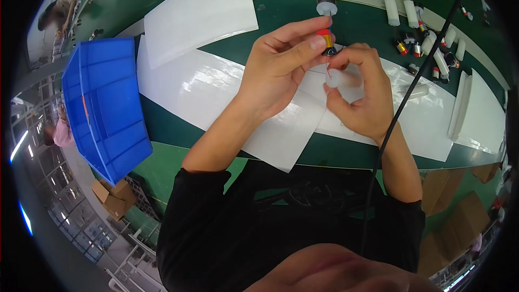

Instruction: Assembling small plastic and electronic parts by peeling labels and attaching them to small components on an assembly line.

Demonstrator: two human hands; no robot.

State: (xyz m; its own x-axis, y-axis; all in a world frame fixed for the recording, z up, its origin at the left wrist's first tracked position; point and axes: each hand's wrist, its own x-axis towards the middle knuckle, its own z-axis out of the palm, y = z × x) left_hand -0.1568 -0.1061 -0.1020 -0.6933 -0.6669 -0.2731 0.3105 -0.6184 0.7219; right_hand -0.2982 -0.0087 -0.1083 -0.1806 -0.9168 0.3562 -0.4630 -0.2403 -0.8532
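Red-banded part (324, 34) between raised hands (seemingly pinched), left (278, 67), right (361, 94).

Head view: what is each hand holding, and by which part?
Left hand pinches a small red-and-yellow cylinder by its side. Right hand grips a white translucent plastic tube around its body.

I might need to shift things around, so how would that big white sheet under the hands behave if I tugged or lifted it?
The white sheet looks thin and glossy, so it would likely flop and slide easily on the green table. It is probably very light. The small white cylinders lying beside it could roll if disturbed.
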